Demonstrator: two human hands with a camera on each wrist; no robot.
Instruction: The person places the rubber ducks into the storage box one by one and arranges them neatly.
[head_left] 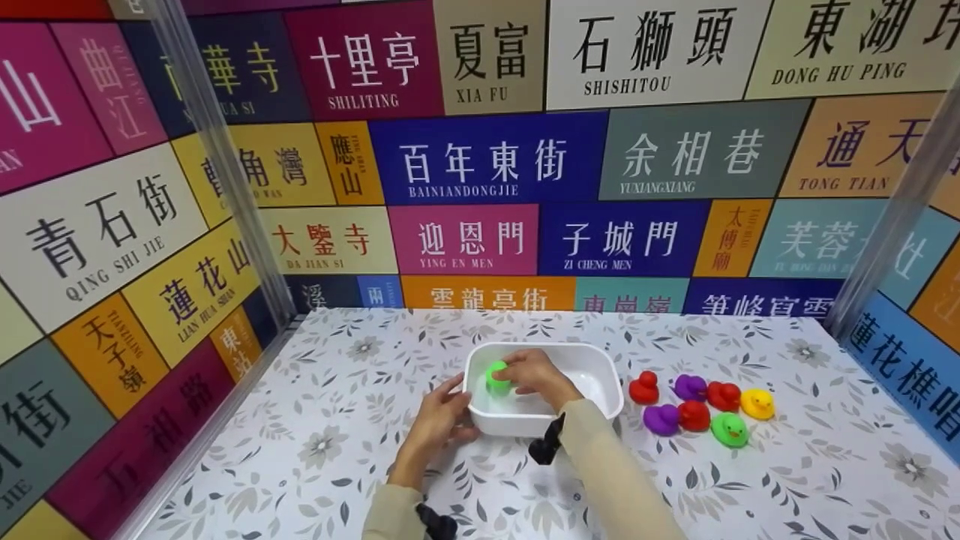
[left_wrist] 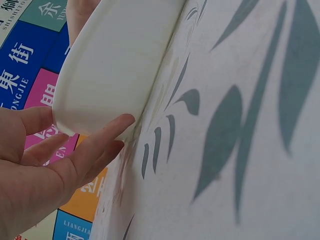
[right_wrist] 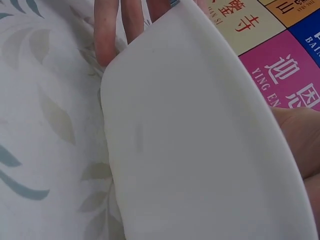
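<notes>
A white plastic basin (head_left: 547, 427) stands on the table. My right hand (head_left: 536, 375) reaches over its near wall and pinches a green rubber duck (head_left: 497, 377) low at the left end inside. The right wrist view is mostly filled by the basin's outer wall (right_wrist: 190, 130), which hides the duck there. At the basin's left end, my left hand (head_left: 442, 416) rests its fairly straight fingers against the outside. Up close in the left wrist view, the left hand's fingertips (left_wrist: 125, 121) lie on the wall near the base.
Right of the basin sits a loose group of rubber ducks: several red ones (head_left: 694, 415), two purple (head_left: 661, 420), a yellow (head_left: 758, 403) and a green (head_left: 730, 430). A leaf-patterned cloth (head_left: 322, 450) covers the table. Panels with printed signs (head_left: 487, 157) rise behind.
</notes>
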